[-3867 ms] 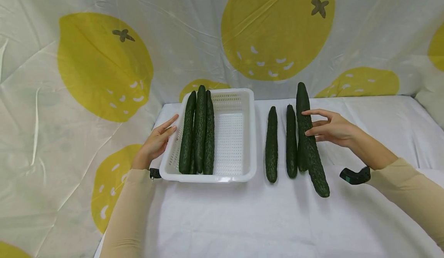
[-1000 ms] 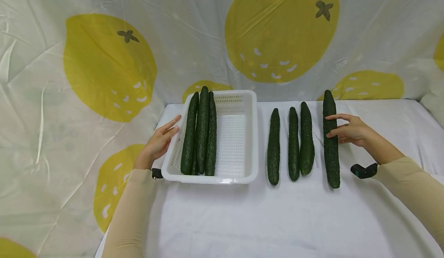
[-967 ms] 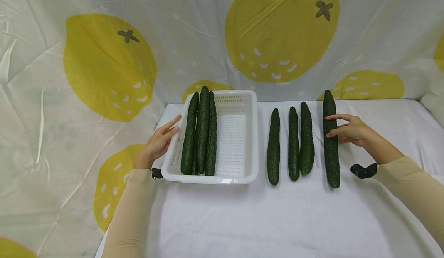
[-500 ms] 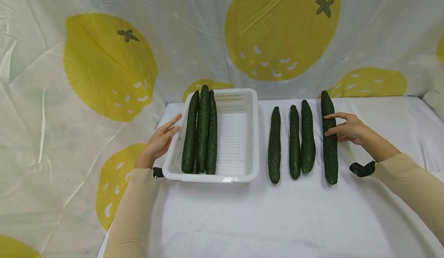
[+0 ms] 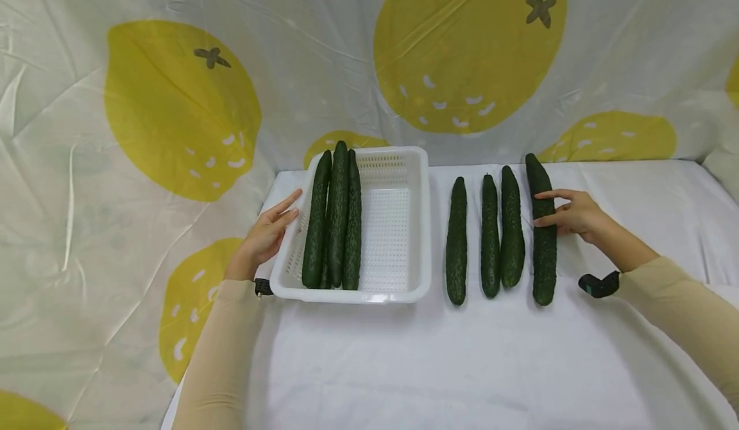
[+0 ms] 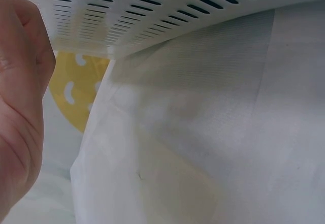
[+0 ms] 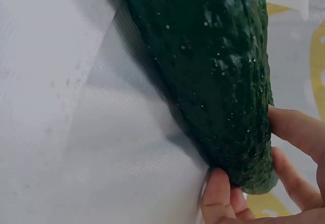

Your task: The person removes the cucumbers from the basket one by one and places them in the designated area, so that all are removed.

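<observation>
My right hand (image 5: 577, 215) grips the rightmost cucumber (image 5: 544, 250), its fingers and thumb on either side of the upper half. In the right wrist view that cucumber (image 7: 213, 76) lies along the white cloth, its narrow end between the fingertips. Just left of it are three more cucumbers: one close by (image 5: 511, 231), one beside that (image 5: 490, 237), and one farther left (image 5: 456, 244). My left hand (image 5: 265, 234) touches the left side of a white plastic basket (image 5: 416, 224) with fairly straight fingers. Several cucumbers (image 5: 337, 224) lie lengthwise in the basket's left half.
A white cloth (image 5: 404, 366) covers the table. Behind and to the left hangs a pale curtain (image 5: 323, 51) printed with lemons. The basket's right half shows its bare perforated floor.
The gripped cucumber first leaned across another; my right hand has brought it rightward, then a little back left, now alongside the rest. My left hand and the basket stay put.
</observation>
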Demonstrator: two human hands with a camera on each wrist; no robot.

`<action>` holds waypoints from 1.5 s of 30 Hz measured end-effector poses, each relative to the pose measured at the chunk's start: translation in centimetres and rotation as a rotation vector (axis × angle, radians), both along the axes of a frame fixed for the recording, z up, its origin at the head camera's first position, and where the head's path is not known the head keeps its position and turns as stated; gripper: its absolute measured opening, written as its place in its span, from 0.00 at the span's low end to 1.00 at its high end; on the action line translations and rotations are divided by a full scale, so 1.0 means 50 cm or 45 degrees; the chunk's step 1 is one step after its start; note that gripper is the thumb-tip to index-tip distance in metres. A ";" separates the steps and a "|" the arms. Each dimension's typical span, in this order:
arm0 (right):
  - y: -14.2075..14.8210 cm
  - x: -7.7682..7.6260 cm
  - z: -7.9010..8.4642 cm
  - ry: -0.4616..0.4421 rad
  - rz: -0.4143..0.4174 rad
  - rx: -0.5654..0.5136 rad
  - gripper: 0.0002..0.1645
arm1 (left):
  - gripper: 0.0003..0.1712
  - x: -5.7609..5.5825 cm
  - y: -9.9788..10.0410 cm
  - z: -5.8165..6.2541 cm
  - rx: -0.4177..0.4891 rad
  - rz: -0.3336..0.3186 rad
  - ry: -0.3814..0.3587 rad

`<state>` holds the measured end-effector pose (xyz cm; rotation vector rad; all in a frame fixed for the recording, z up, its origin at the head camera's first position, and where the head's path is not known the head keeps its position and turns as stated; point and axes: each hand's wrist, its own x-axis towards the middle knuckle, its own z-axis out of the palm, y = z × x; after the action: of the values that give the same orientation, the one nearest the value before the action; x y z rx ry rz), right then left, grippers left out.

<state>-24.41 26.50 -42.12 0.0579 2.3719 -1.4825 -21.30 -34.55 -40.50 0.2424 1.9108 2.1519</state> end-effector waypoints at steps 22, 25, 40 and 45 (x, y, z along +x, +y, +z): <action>-0.008 0.009 -0.001 0.064 -0.018 0.072 0.47 | 0.32 -0.006 -0.002 0.000 0.027 -0.026 -0.013; -0.007 0.010 0.000 0.050 -0.015 0.052 0.48 | 0.32 -0.005 -0.003 -0.001 0.022 -0.021 -0.016; -0.015 0.009 0.010 0.030 0.006 0.029 0.47 | 0.31 -0.003 -0.005 -0.004 0.036 -0.022 -0.015; -0.015 0.008 0.014 0.041 0.001 0.027 0.46 | 0.32 -0.004 -0.005 -0.004 0.041 -0.030 -0.019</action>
<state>-24.00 25.75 -41.42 0.0382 2.4126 -1.4691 -21.49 -34.82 -40.70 0.2528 1.8576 2.1647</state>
